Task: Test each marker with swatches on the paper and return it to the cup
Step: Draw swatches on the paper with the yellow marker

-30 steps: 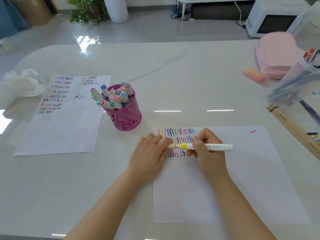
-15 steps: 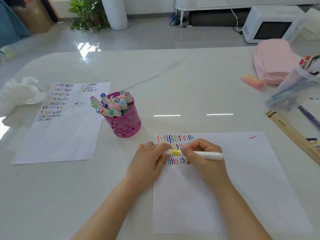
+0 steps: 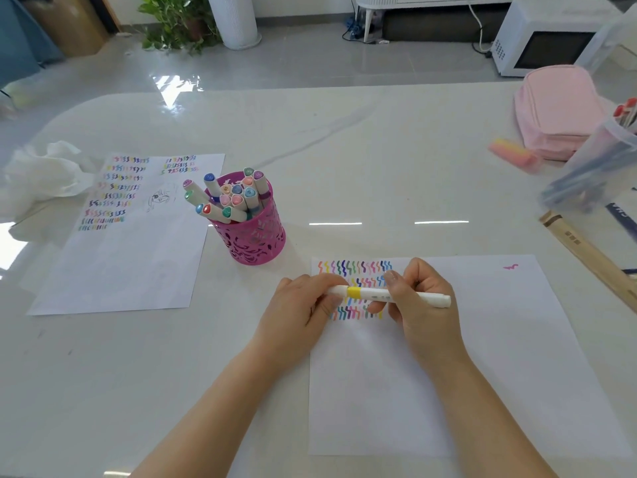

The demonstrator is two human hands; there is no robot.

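Pale table (image 3: 344, 160); marker (image 3: 429, 299) label illegibly small.

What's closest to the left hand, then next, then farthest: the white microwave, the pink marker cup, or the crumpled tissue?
From the left hand, pinching the marker by its end:
1. Pink marker cup, just beyond it, slightly left.
2. Crumpled tissue, far left on the table.
3. White microwave, on the floor beyond the table, far right.

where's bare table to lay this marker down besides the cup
Widest bare table lies beyond the near paper, between the pink cup and the pink pouch. Also free: the strip before the left sheet. Crowded: the right edge, with clear tub and wooden box.
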